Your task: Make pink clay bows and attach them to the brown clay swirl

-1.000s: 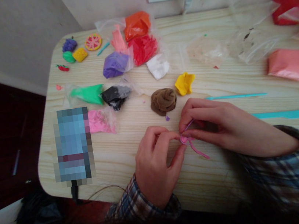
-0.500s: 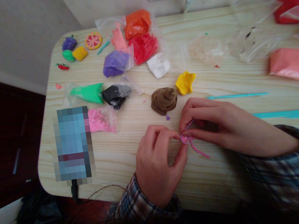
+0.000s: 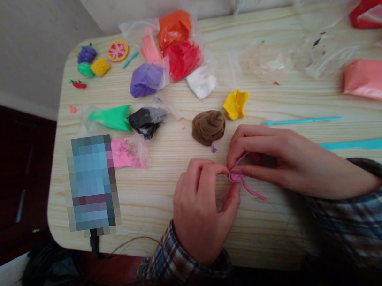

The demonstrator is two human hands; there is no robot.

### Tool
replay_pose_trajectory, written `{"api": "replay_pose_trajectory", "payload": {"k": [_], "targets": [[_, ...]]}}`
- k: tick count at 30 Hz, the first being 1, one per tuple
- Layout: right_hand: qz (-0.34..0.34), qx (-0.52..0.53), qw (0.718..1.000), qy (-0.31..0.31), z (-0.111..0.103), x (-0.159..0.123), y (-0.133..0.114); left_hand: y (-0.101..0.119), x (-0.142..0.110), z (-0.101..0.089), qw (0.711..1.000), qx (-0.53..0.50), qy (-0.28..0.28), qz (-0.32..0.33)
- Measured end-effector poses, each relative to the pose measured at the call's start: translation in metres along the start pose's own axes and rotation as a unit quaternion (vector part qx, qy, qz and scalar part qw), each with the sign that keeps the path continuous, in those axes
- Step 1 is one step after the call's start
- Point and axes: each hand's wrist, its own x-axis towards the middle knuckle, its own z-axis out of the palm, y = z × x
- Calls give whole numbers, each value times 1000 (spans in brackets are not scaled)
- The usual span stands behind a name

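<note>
Left hand (image 3: 203, 210) and right hand (image 3: 275, 164) over counter (image 3: 142, 202), fingers of both pinching pink clay (image 3: 234, 176), purple strand (image 3: 241, 158) at right fingertips.

From the head view I recorded both hands, left (image 3: 203, 210) and right (image 3: 279, 163), pinching a small pink piece (image 3: 234, 176) with a trailing strand above the counter (image 3: 143, 206); the brown lump (image 3: 209, 127) lay beyond, beside the yellow piece (image 3: 237, 104).
</note>
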Motion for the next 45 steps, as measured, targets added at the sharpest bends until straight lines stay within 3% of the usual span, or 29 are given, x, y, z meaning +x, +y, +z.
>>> {"api": "replay_pose_trajectory", "payload": {"k": [11, 20, 45], "targets": [[-5, 7, 1000, 4, -1, 1, 0, -5, -3, -4, 999, -32, -7, 12], [-12, 11, 1000, 7, 0, -1, 1, -1, 0, 0, 999, 22, 2, 26], [-6, 11, 1000, -5, -1, 1, 2, 5, 1, 7, 998, 57, 12, -7]]}}
